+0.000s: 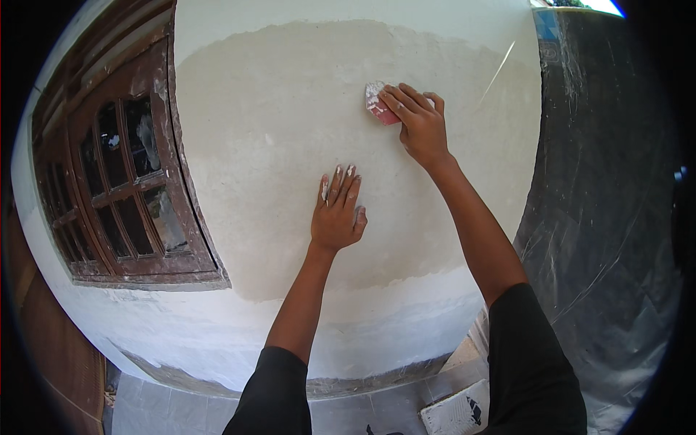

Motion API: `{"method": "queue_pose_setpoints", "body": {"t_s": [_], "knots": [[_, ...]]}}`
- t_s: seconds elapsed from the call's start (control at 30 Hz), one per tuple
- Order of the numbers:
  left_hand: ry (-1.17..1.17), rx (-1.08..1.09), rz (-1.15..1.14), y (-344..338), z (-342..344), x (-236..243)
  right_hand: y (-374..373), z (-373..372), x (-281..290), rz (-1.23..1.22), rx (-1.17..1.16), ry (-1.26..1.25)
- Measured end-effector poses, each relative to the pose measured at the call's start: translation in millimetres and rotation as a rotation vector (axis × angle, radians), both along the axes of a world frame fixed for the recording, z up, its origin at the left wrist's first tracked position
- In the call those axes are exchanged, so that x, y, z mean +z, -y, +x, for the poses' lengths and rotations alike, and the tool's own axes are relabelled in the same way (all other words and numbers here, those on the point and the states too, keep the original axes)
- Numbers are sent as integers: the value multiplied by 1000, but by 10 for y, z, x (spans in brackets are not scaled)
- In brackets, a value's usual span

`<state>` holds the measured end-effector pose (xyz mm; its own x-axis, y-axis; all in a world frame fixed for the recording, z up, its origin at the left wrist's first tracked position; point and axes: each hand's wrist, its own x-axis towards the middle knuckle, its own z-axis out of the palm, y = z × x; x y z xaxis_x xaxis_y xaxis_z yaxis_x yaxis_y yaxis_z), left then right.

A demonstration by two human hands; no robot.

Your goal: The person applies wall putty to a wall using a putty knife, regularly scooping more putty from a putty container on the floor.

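Note:
A wall [275, 94] fills the middle, with a large beige-grey coated patch and whiter areas around its edges. Against its upper right part, my right hand [420, 123] grips a flat red putty scraper [383, 110] smeared with white paste. Its fingers press over the scraper's face and partly cover it. Lower and to the left, my left hand [337, 217] lies against the coated patch, fingers stretched out and holding nothing. White paste marks its fingertips.
Left of the patch is a brown wooden window [123, 174] with small panes. Dark plastic sheeting [594, 196] hangs on the right. Below, a white paste-smeared tray or board [453, 413] rests on the grey tiled floor [159, 406]. Brown slatted material [51, 341] stands at lower left.

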<state>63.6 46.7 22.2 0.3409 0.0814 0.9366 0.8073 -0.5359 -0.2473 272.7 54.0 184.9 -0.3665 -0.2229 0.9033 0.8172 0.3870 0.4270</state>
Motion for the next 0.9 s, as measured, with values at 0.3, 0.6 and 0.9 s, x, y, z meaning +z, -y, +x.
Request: {"method": "queue_pose_setpoints", "body": {"t_s": [0.3,0.6,0.9], "knots": [[18,20,14,37,59,0,242,180,148,25,54,63],[13,20,14,18,28,9,-45,-17,-89,-28,10,24],[23,42,55,22,32,-10,294,170,-500,-2,41,-47]]}}
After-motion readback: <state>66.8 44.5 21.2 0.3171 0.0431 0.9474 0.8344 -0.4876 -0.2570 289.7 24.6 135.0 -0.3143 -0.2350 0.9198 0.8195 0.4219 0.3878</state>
